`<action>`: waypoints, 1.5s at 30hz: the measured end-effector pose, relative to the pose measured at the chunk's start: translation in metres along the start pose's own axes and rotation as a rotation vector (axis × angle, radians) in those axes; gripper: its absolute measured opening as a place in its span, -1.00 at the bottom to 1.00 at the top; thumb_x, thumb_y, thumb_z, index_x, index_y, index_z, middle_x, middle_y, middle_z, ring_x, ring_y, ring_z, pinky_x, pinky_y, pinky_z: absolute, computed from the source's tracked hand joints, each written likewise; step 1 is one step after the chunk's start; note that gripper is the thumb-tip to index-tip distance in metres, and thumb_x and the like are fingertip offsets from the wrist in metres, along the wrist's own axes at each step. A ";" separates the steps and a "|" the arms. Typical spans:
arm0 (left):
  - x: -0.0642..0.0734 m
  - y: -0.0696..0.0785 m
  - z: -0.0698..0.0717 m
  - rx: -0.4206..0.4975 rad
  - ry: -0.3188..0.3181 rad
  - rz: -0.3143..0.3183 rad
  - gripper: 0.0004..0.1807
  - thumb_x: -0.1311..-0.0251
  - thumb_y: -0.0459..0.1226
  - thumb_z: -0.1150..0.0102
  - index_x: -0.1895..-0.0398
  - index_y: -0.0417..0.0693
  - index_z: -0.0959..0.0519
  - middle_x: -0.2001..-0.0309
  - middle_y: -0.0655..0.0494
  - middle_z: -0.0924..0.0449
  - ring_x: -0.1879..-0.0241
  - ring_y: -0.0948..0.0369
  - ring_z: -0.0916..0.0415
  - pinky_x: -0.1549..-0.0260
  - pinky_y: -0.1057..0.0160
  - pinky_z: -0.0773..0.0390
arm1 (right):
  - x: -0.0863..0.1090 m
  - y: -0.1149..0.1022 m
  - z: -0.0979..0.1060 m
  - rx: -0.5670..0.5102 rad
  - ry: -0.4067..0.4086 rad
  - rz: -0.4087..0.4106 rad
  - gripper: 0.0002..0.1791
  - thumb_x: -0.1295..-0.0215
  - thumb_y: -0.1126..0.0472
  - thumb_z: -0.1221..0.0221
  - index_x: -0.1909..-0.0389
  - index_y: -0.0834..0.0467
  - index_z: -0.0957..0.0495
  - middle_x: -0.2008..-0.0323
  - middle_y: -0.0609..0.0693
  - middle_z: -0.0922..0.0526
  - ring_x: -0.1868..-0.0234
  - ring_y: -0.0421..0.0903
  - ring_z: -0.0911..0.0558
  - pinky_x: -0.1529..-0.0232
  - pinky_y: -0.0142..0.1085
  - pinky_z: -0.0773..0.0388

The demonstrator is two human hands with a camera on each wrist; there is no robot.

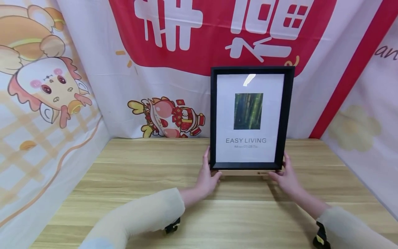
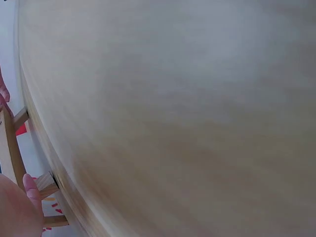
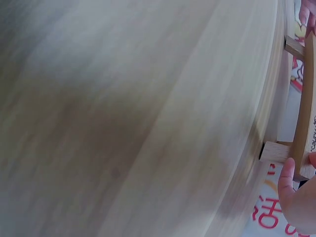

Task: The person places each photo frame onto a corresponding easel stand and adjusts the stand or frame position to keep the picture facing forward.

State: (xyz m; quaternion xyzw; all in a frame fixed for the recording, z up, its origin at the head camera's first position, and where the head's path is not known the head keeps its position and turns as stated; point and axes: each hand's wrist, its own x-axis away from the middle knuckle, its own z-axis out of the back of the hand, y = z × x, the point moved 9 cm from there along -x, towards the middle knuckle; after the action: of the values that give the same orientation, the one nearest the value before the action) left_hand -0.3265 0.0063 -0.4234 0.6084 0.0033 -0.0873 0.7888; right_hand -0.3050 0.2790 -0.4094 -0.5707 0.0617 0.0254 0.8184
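A black picture frame (image 1: 213,114) leans nearly upright on a low wooden stand (image 1: 244,173). Behind its glass is a white sheet with a small bamboo picture and the words "EASY LIVING". At the lower left corner, my left hand (image 1: 207,180) grips the end of the stand, thumb in front and fingers along the side. My right hand (image 1: 289,178) holds the opposite end the same way. Both wrist views show the stand's front bar (image 3: 303,108) and short legs on the table, with a thumb by each end. Fingertips behind the frame are hidden.
The wood-grain table (image 1: 149,162) reaches back to a printed cloth (image 1: 174,76) hanging close behind the frame. Further cloth walls stand at the left (image 1: 93,145) and right (image 1: 354,103). A bright reflection lies on the glass.
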 end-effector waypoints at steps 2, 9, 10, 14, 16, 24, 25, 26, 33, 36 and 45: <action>0.002 -0.001 0.006 0.005 0.002 -0.002 0.23 -0.13 -0.56 -0.21 -0.47 0.68 0.32 -0.39 -0.22 -0.18 0.32 0.11 -0.55 0.43 0.20 -0.66 | 0.000 -0.002 -0.006 0.003 -0.005 -0.001 0.07 -0.24 0.60 -0.09 -0.52 0.13 0.44 -0.28 0.59 -0.02 -0.07 0.53 -0.41 0.23 -0.43 -0.60; 0.009 -0.006 0.028 0.029 0.011 -0.010 0.22 -0.15 -0.56 -0.19 -0.44 0.76 0.32 -0.35 -0.19 -0.21 0.29 0.00 -0.57 0.41 0.13 -0.67 | -0.004 -0.010 -0.027 -0.024 -0.020 -0.008 0.08 -0.24 0.61 -0.08 -0.52 0.11 0.44 -0.28 0.57 -0.06 -0.07 0.51 -0.43 0.19 -0.38 -0.62; 0.009 -0.007 0.031 0.035 0.012 -0.012 0.23 -0.15 -0.56 -0.19 -0.44 0.76 0.32 -0.36 -0.20 -0.20 0.29 -0.03 -0.57 0.40 0.11 -0.67 | -0.004 -0.011 -0.030 -0.022 -0.022 -0.012 0.08 -0.24 0.61 -0.09 -0.52 0.10 0.44 -0.28 0.56 -0.06 -0.07 0.51 -0.43 0.18 -0.37 -0.62; 0.011 -0.010 0.042 0.053 0.013 -0.010 0.22 -0.16 -0.58 -0.17 -0.44 0.75 0.31 -0.36 -0.21 -0.19 0.29 -0.09 -0.58 0.40 0.07 -0.67 | -0.006 -0.013 -0.041 -0.028 -0.028 -0.021 0.09 -0.24 0.61 -0.08 -0.53 0.07 0.45 -0.28 0.55 -0.06 -0.10 0.50 -0.42 0.15 -0.37 -0.62; 0.012 -0.012 0.047 0.059 0.014 -0.007 0.22 -0.15 -0.58 -0.17 -0.46 0.72 0.31 -0.35 -0.21 -0.20 0.29 -0.10 -0.58 0.40 0.07 -0.67 | -0.006 -0.015 -0.046 -0.042 -0.024 -0.015 0.09 -0.23 0.63 -0.07 -0.53 0.07 0.43 -0.30 0.53 -0.04 -0.10 0.51 -0.41 0.15 -0.38 -0.61; 0.009 -0.016 0.061 0.061 0.000 -0.002 0.21 -0.15 -0.60 -0.15 -0.48 0.68 0.30 -0.29 -0.18 -0.25 0.27 -0.11 -0.58 0.39 0.07 -0.68 | -0.003 -0.021 -0.059 -0.043 0.003 -0.008 0.14 -0.19 0.67 -0.08 -0.54 0.02 0.42 -0.32 0.50 -0.05 -0.11 0.46 -0.42 0.15 -0.41 -0.60; 0.008 -0.017 0.063 0.062 -0.004 -0.002 0.22 -0.14 -0.60 -0.15 -0.47 0.69 0.30 -0.28 -0.18 -0.25 0.28 -0.10 -0.58 0.39 0.07 -0.68 | -0.002 -0.021 -0.060 -0.034 0.007 -0.007 0.14 -0.18 0.67 -0.08 -0.54 0.03 0.42 -0.33 0.50 -0.05 -0.11 0.46 -0.43 0.15 -0.41 -0.60; 0.008 -0.017 0.064 0.059 -0.009 -0.003 0.22 -0.14 -0.60 -0.15 -0.47 0.68 0.31 -0.28 -0.19 -0.25 0.30 -0.10 -0.58 0.39 0.07 -0.68 | -0.001 -0.022 -0.061 -0.027 0.012 -0.005 0.14 -0.18 0.67 -0.09 -0.54 0.03 0.42 -0.33 0.49 -0.05 -0.12 0.45 -0.43 0.15 -0.42 -0.59; 0.005 -0.018 0.075 0.029 -0.016 -0.003 0.19 -0.14 -0.59 -0.16 -0.53 0.49 0.31 -0.29 -0.26 -0.25 0.35 -0.09 -0.58 0.42 0.10 -0.68 | 0.005 -0.022 -0.071 0.004 0.014 -0.043 0.13 -0.26 0.58 -0.10 -0.53 -0.02 0.49 -0.36 0.49 -0.01 -0.13 0.41 -0.44 0.08 -0.37 -0.59; 0.005 -0.017 0.077 0.026 -0.020 0.006 0.19 -0.15 -0.59 -0.16 -0.52 0.52 0.32 -0.32 -0.27 -0.22 0.32 -0.10 -0.58 0.39 0.08 -0.68 | 0.005 -0.023 -0.073 0.023 0.016 -0.057 0.13 -0.29 0.55 -0.10 -0.53 -0.09 0.50 -0.37 0.46 0.00 -0.15 0.39 -0.43 0.01 -0.28 -0.59; 0.006 -0.017 0.078 0.035 -0.015 0.004 0.20 -0.14 -0.61 -0.15 -0.51 0.57 0.31 -0.32 -0.27 -0.21 0.31 -0.11 -0.58 0.39 0.06 -0.68 | 0.006 -0.025 -0.075 0.023 0.014 -0.073 0.12 -0.29 0.56 -0.08 -0.53 -0.07 0.50 -0.36 0.47 0.00 -0.15 0.40 -0.43 0.11 -0.39 -0.59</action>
State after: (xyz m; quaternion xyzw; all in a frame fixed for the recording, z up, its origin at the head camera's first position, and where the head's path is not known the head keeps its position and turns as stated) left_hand -0.3306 -0.0739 -0.4202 0.6213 -0.0053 -0.0903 0.7783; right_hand -0.3019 0.2004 -0.4127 -0.5634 0.0467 -0.0093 0.8248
